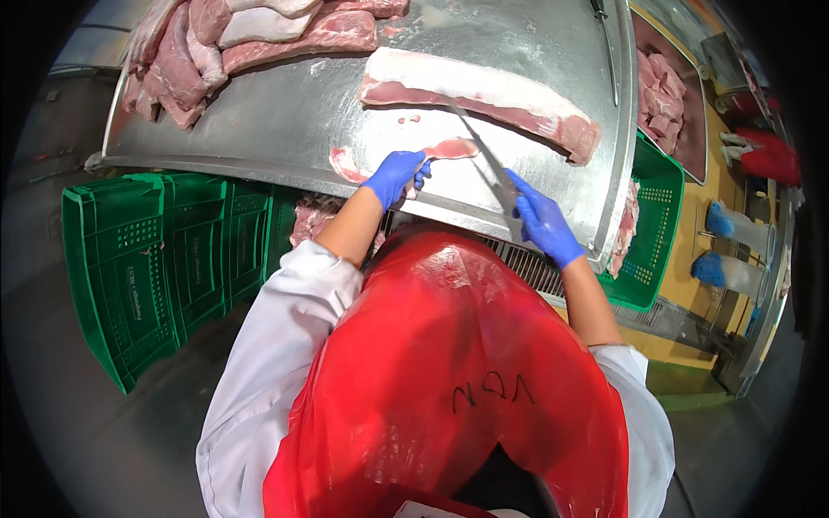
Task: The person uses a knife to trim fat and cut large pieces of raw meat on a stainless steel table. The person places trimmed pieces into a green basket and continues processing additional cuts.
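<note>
My left hand [399, 178], in a blue glove, is closed on a small strip of meat [455, 149] near the table's front edge. Part of the strip pokes out to the right, past my fingers. In my blue-gloved right hand [544, 224] is a long knife [488, 154], its blade slanting up and left over the table. The tip reaches the front edge of a long slab of pork [484, 91] with a white fat layer; whether it touches cannot be told. A pale meat scrap [344, 163] lies left of my left hand.
More pork pieces [259, 39] are piled at the back left of the metal table [285, 112]. A dark-handled rod-like tool [608, 52] lies at the far right. Green crates [164, 259] stand left below; another green crate [654, 224] and a meat tray [701, 112] are on the right.
</note>
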Demonstrator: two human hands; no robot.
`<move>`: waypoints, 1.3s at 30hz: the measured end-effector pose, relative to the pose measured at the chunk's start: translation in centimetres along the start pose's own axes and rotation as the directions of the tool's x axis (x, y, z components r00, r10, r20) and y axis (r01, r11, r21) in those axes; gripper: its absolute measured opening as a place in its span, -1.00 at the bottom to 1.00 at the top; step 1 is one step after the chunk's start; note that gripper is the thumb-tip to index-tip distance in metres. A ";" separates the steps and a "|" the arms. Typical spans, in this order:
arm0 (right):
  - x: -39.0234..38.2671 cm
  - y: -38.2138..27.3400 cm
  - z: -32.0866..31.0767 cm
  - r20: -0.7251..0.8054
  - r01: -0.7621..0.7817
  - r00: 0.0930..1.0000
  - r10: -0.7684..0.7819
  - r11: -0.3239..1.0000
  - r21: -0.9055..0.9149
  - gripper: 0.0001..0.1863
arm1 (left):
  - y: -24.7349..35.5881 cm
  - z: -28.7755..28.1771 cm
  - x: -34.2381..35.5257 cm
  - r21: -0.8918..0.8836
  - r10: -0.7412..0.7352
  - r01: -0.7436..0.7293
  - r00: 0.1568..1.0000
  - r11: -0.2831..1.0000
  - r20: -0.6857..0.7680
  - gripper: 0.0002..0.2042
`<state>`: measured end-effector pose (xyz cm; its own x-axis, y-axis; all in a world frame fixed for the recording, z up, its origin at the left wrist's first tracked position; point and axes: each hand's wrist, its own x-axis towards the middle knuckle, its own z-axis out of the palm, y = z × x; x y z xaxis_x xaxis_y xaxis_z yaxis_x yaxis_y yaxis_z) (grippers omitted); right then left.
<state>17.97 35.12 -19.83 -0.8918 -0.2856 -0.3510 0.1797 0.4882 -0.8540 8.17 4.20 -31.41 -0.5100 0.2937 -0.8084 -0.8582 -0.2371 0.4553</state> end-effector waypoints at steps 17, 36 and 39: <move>9.1 -1.4 7.5 0.036 0.129 0.991 -0.133 0.812 -0.569 -0.44 | -3.6 0.0 -0.7 0.884 0.583 -0.410 0.784 0.224 0.216 -0.67; -6.9 5.9 -6.5 -0.187 -0.178 0.979 0.082 0.787 -0.590 -0.41 | 6.4 -9.1 -8.3 0.916 0.390 -0.260 0.912 0.305 0.128 -0.65; -5.2 1.4 -3.7 -0.111 0.017 0.991 -0.080 0.879 -0.477 -0.44 | 6.9 -7.3 -10.5 0.965 0.421 -0.264 0.876 0.013 0.234 -0.65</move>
<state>21.31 40.29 -17.80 -0.9438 -0.2303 -0.2371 -0.0555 0.8175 -0.5733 8.06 -7.31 -22.52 -0.8220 0.3738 -0.4296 0.0670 0.8126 0.5789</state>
